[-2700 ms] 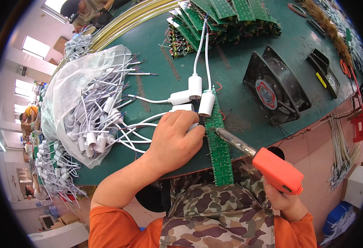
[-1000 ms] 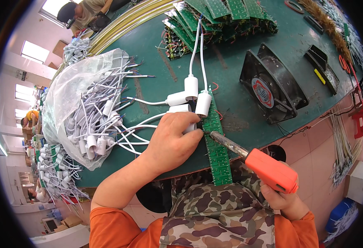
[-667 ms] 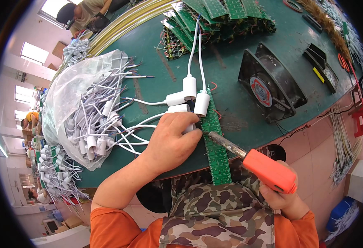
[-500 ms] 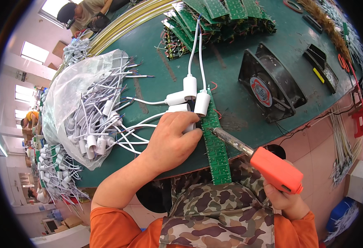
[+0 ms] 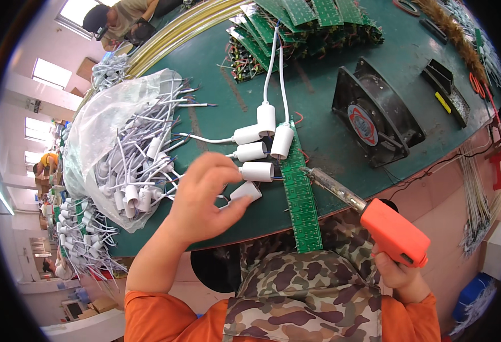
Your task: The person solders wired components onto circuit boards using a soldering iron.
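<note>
Clamped round the orange soldering iron, my right hand sits right of the green circuit strip, long axis running away; left hand, fingers parted, hovers by white sockets.

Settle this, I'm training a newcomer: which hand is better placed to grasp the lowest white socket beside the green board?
Probably the left hand: its thumb and fingers spread beside that white socket, while the right hand grips the orange soldering iron.

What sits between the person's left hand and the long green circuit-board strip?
In the head view, white cylindrical sockets lie in that stretch, between the left hand and the long green circuit-board strip.
</note>
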`<move>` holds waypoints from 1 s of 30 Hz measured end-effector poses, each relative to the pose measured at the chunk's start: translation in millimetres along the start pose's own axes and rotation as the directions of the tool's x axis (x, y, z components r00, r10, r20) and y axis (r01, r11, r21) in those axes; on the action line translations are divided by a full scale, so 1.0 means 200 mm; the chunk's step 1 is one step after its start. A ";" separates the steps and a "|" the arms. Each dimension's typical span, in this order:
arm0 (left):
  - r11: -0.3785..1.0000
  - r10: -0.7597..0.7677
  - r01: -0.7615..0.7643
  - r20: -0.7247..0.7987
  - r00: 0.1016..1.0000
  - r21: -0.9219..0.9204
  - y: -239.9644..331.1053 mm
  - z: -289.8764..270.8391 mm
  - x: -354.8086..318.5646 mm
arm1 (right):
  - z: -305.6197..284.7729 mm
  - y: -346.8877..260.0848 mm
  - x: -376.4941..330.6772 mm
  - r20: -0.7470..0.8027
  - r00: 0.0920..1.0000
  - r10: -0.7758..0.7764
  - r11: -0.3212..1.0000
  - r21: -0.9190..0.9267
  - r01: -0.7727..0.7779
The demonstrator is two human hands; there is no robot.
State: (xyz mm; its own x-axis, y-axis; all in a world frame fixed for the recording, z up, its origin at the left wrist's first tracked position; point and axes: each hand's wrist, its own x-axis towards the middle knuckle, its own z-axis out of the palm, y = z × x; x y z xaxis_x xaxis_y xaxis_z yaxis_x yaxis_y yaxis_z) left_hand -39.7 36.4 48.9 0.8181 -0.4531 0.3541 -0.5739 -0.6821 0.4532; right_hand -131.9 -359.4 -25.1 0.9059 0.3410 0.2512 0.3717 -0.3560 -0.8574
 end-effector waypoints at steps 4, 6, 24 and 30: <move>0.986 -0.064 0.040 0.144 0.988 0.163 0.06 0.07 -0.05 | 0.01 0.00 0.01 -0.017 1.000 0.021 0.997 0.071 -0.020; 0.978 -0.083 0.050 0.161 0.983 0.203 0.06 0.08 -0.06 | 0.02 0.01 0.00 -0.031 0.999 0.012 0.998 0.064 -0.010; 0.977 0.122 -0.095 -0.134 0.983 0.191 0.12 0.21 0.01 | 0.00 0.00 -0.01 -0.035 0.999 -0.009 1.000 0.029 0.010; 0.952 0.198 -0.148 -0.170 0.965 0.267 0.12 0.27 -0.01 | 0.00 0.00 -0.01 -0.022 1.000 0.009 0.999 0.047 -0.008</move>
State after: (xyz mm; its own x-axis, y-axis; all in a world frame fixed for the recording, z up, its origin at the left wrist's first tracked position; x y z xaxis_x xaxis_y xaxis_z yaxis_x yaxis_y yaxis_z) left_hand -52.9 -10.8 15.5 0.6701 -0.4745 0.5708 -0.6578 -0.7359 0.1605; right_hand -133.9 -361.4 -26.4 0.9134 0.3184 0.2536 0.3547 -0.3170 -0.8796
